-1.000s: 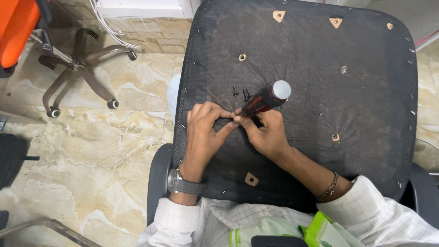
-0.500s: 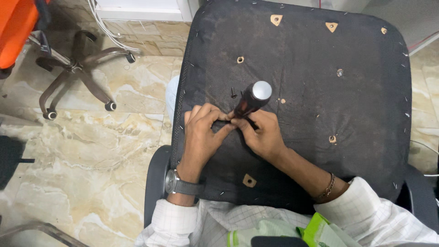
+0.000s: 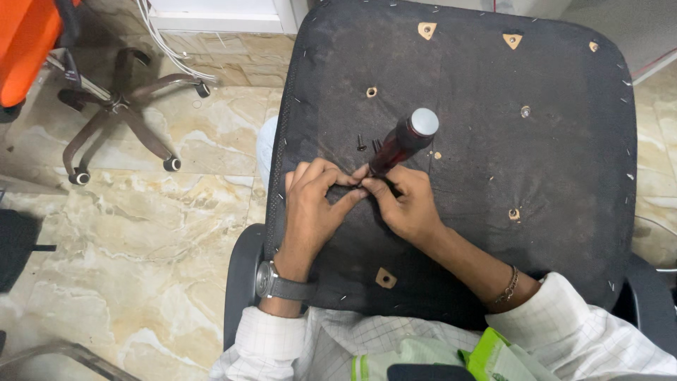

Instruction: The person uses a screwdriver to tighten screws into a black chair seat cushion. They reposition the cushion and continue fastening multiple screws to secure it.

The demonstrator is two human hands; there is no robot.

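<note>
A: What does the figure show at its centre?

B: An upturned black fabric-covered chair seat panel [image 3: 493, 162], its underside facing the camera, dotted with small wooden-rimmed mounting holes and staples along the edge. Both hands of the person meet near its middle.

A: How does the right hand stand?

B: The right hand [image 3: 405, 208] is closed around the lower end of a screwdriver with a dark red translucent handle and a pale grey cap [image 3: 403, 141] — the handle rises steeply from the panel, leaning up and to the right, cap toward the camera. The tip is hidden between the fingers.

A: And the left hand?

B: The left hand [image 3: 314, 204] has its fingers drawn together in a pinch at the tool's tip, touching the right hand's fingers. Whether it grips something small there cannot be told. A dark-strapped wristwatch [image 3: 278, 283] sits on that wrist.

A: Anything lying loose?

B: A small black screw [image 3: 361, 143] stands on the panel just left of the handle; at least one more shows beside it, partly hidden by the handle.

A: The surroundings?

B: Beige marbled floor tiles [image 3: 141, 233] — with a five-armed dark chair base on castors [image 3: 116, 113] at upper left, well apart from the hands, and part of an orange chair [image 3: 28, 42] in the corner.
</note>
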